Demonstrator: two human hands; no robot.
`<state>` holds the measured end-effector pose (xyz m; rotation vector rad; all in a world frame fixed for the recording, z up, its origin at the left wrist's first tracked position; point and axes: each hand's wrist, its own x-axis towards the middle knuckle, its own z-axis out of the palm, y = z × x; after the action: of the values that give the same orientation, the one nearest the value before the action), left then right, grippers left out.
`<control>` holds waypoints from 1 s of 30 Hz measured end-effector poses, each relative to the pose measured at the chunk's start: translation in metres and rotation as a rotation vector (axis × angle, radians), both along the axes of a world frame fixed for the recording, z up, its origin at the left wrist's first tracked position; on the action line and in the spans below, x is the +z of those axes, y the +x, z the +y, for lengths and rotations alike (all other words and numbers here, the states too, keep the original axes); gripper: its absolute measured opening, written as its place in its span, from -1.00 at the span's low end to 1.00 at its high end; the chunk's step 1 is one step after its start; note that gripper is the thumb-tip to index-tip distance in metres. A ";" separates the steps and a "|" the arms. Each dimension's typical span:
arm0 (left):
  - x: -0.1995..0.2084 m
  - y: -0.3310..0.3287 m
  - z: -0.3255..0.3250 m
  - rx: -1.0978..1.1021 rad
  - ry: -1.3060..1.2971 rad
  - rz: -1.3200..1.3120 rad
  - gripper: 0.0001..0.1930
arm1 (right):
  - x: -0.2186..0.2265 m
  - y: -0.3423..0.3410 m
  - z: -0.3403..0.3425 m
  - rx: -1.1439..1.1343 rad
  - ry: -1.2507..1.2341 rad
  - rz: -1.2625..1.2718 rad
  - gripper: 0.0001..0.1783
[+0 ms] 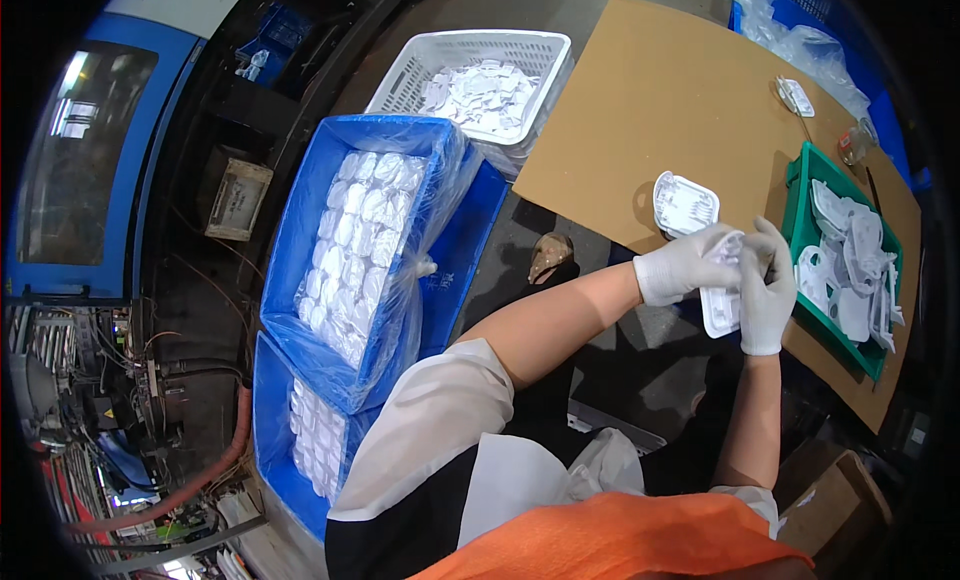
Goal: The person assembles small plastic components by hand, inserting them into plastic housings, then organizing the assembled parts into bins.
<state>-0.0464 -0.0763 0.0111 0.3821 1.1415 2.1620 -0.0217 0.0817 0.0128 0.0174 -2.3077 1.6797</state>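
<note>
Both of my hands wear white gloves and meet in front of me at the near edge of the cardboard-topped table (610, 110). Between them is a white moulded plastic part (719, 313), its lower end showing below the fingers. My left hand (690, 268) is closed on its upper end from the left. From the right, my right hand (768, 298) grips the same part, with fingers bent over its top. A similar white plastic part (686, 206) lies on the table just beyond my left hand. The fingers hide much of the held part.
Right of my hands stands a green crate (797, 195) of loose white parts. A glass jar (855, 142) and another white piece (796, 97) sit farther back. To the left are blue bins (290, 255) of rowed white parts and a white basket (552, 80) of white pieces.
</note>
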 end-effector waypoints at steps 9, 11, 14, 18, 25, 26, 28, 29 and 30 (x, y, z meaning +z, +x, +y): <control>0.008 -0.004 -0.006 0.526 -0.267 0.430 -0.27 | -0.003 0.007 0.006 0.083 -0.289 -0.411 -0.59; 0.016 -0.005 -0.012 0.468 -0.323 0.469 -0.24 | 0.002 0.009 0.004 0.072 -0.478 -0.356 -0.61; 0.026 -0.003 -0.015 0.368 -0.387 0.434 -0.20 | 0.001 0.004 0.002 0.046 -0.493 -0.285 -0.59; 0.012 -0.008 -0.016 0.286 -0.263 0.340 -0.12 | 0.003 0.002 0.001 -0.004 -0.104 -0.153 -0.48; 0.005 -0.008 -0.011 0.428 -0.337 0.550 -0.10 | 0.033 0.021 0.003 -0.027 0.511 0.082 -0.49; 0.006 -0.007 -0.011 0.419 -0.346 0.567 -0.11 | 0.035 0.022 0.000 -0.007 0.538 0.091 -0.51; 0.004 -0.007 -0.012 0.407 -0.356 0.581 -0.12 | 0.035 0.024 -0.003 0.040 0.567 0.088 -0.52; 0.002 -0.007 -0.012 0.399 -0.358 0.626 -0.13 | 0.036 0.024 -0.005 0.091 0.598 0.093 -0.54; 0.001 -0.007 -0.013 0.392 -0.360 0.670 -0.13 | 0.037 0.024 -0.008 0.107 0.592 0.073 -0.56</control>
<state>-0.0535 -0.0889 0.0117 0.8071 2.0873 2.1335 0.0026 0.0740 0.0500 0.3214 -2.6920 0.9569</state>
